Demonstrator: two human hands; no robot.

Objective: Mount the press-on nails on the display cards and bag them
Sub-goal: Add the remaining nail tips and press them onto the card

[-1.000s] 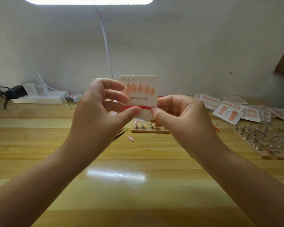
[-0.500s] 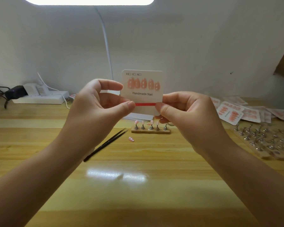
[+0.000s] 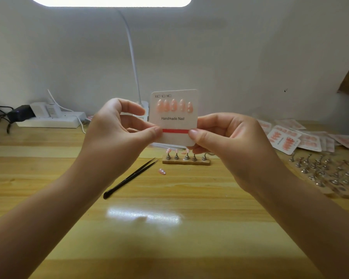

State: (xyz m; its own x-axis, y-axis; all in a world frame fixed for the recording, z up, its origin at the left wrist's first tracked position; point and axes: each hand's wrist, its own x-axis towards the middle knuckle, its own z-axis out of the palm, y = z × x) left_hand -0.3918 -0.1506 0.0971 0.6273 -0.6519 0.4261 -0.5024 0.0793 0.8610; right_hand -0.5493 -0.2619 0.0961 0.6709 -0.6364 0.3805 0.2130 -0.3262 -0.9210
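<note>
I hold a white display card (image 3: 174,117) upright above the table, printed "Handmade Nail", with a row of several pink nails across its top and a red strip (image 3: 175,131) lower down. My left hand (image 3: 117,135) pinches the card's left edge at the strip between thumb and fingers. My right hand (image 3: 228,141) pinches its right edge at the same height. Below the card stands a small wooden holder (image 3: 186,161) with metal pegs, some carrying pink nails. One loose pink nail (image 3: 162,171) lies on the table beside it.
Black tweezers (image 3: 130,178) lie on the wooden table (image 3: 169,238) left of centre. Finished cards (image 3: 286,140) are heaped at the right, with more peg boards (image 3: 328,178) in front of them. A power strip (image 3: 48,121) and a lamp stem (image 3: 132,53) sit at the back.
Both hands have raised the card and turned it more squarely toward me. The left arm has lifted off the tweezers, which now show fully on the table.
</note>
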